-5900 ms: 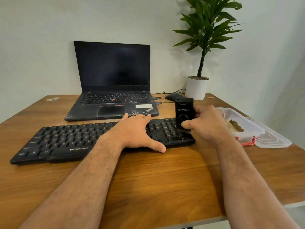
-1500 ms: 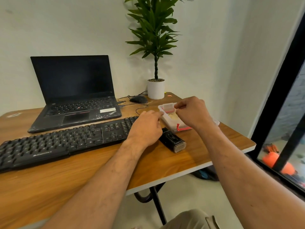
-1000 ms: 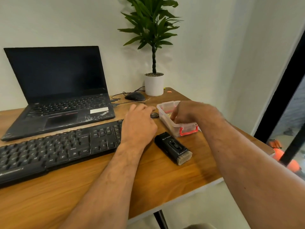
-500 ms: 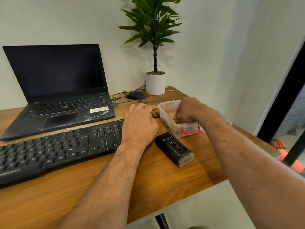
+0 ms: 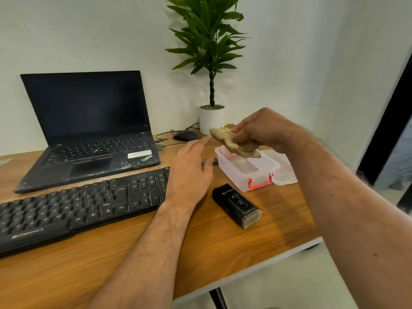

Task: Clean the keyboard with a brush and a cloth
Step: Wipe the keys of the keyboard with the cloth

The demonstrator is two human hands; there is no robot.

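Item: crumpled beige cleaning cloth (image 5: 234,144). Location: held in the air above the clear plastic storage box with red latch (image 5: 247,172), not touching it. Holder: right hand (image 5: 263,130), fingers curled round the bunched fabric, grip clamped on the cloth.

Item: left hand (image 5: 189,170). Location: over the right end of the keyboard, just left of the box. State: fingers straight and relaxed, grip apart, holding nothing; index finger extended toward the cloth; whether the palm touches the keys cannot be told.

Item: long black full-size plastic keyboard (image 5: 78,208). Location: flat on the brown wooden tabletop (image 5: 223,253), running from the left edge of view to the left hand, in front of the laptop.

Item: black block-shaped brush with pale bristles (image 5: 236,205). Location: lying on the tabletop, just in front of the box and right of the keyboard, apart from both; bristle end pointing toward the near right corner.

Item: clear plastic lid (image 5: 283,172). Location: on the tabletop, beside the box on its right.

Item: open black laptop with dark screen (image 5: 87,128). Location: behind the keyboard, near the wall.

Item: black computer mouse (image 5: 186,136). Location: right of the laptop, cable trailing.

Item: green leafy plant in a white round pot (image 5: 211,118). Location: back of the tabletop, against the wall.
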